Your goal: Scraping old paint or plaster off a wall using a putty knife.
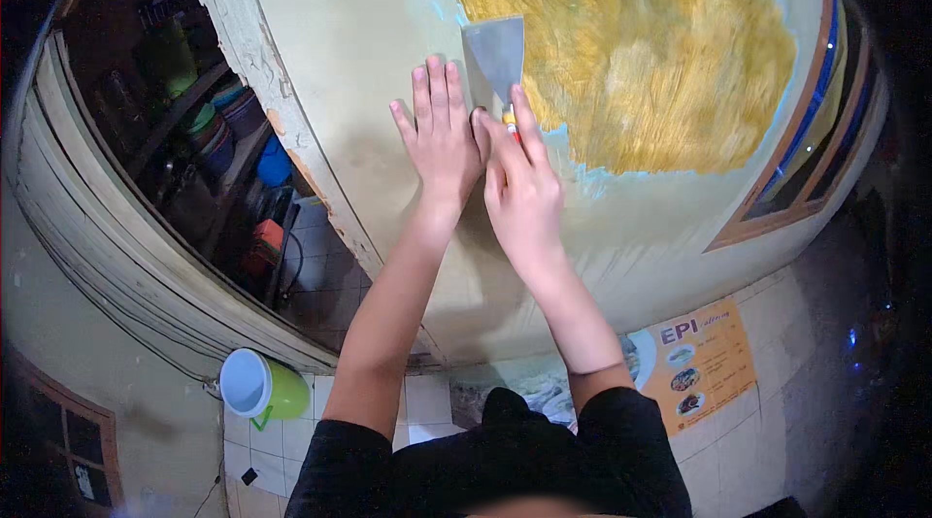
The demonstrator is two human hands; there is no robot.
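Observation:
My right hand (526, 187) grips the handle of a metal putty knife (496, 55), its broad blade pointing up against the wall at the left edge of a yellow-brown patch (641, 74). Light blue paint shows along parts of that patch's rim. Beside the knife, my left hand (445, 132) lies palm down on the pale wall (349, 66), fingers spread and holding nothing. The tips of my right thumb and my left thumb are close together; whether they touch is unclear.
Left of the wall is a doorway with a peeling frame (251, 59) and shelves of containers. A green bucket (287, 390) stands on the tiled floor. A printed banner (710, 365) lies at lower right, and a wood-framed window (797, 208) is at right.

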